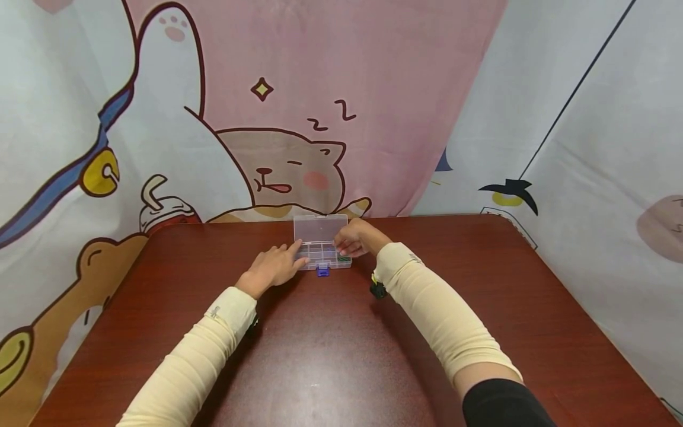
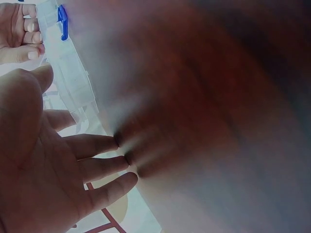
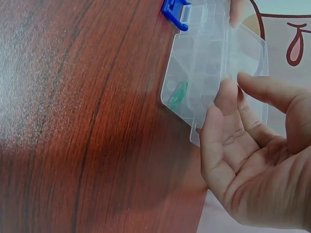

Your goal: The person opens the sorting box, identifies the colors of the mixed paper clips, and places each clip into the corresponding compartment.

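Observation:
A clear plastic compartment box [image 1: 322, 265] stands at the table's far edge, its lid [image 1: 320, 228] raised and its blue latch [image 1: 322, 270] hanging at the front. My left hand [image 1: 274, 265] rests at its left end, index finger on the rim, thumb at the front wall; the other fingers are spread on the table in the left wrist view. My right hand [image 1: 356, 238] is bent over the right compartments, thumb and fingertips close together; I cannot tell whether they pinch anything. Green looped pieces [image 3: 180, 94] lie in the front right compartment.
The brown wooden table [image 1: 320, 356] runs from the box toward me and to both sides. Right behind its far edge hangs a cartoon-printed cloth [image 1: 400, 107]. Cream sleeves [image 1: 437, 308] cover both forearms, with a small dark device [image 1: 377, 287] under the right wrist.

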Demonstrator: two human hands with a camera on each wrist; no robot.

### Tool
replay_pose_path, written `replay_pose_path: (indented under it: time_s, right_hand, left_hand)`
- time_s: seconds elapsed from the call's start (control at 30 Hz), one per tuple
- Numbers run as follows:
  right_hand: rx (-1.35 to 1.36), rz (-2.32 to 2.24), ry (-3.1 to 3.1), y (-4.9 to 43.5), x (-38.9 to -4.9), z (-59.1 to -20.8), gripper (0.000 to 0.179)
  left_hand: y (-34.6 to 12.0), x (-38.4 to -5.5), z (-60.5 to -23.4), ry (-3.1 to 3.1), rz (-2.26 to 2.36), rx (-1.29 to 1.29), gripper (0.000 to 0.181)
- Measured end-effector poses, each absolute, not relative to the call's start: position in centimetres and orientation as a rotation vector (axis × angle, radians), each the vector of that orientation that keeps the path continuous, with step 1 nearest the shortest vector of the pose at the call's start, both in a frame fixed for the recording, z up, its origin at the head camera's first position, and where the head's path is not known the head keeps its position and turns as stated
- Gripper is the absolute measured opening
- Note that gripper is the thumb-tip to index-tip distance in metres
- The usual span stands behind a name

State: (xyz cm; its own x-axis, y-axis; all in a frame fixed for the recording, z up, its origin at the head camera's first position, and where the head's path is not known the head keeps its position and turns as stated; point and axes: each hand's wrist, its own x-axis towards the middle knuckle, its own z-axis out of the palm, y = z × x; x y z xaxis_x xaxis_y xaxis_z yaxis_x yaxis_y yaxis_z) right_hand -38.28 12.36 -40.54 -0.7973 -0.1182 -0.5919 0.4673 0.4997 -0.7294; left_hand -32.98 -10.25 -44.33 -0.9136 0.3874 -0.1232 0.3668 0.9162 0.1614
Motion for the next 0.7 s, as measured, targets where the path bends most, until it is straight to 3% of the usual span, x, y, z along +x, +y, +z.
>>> replay_pose_path:
  time_s: [0.43, 0.7]
  right_hand:
    - [0.286, -1.286, 2.167, 12.8, -38.1, -40.4, 0.016]
    - [0.275, -1.273, 2.176, 13.4, -38.4, -39.8, 0.024]
  left_hand:
    - [-10.2, -32.9, -44.4, 2.920, 0.212, 0.569, 0.069]
    - [-10.3, -32.9, -44.3, 2.929, 0.204, 0.582, 0.069]
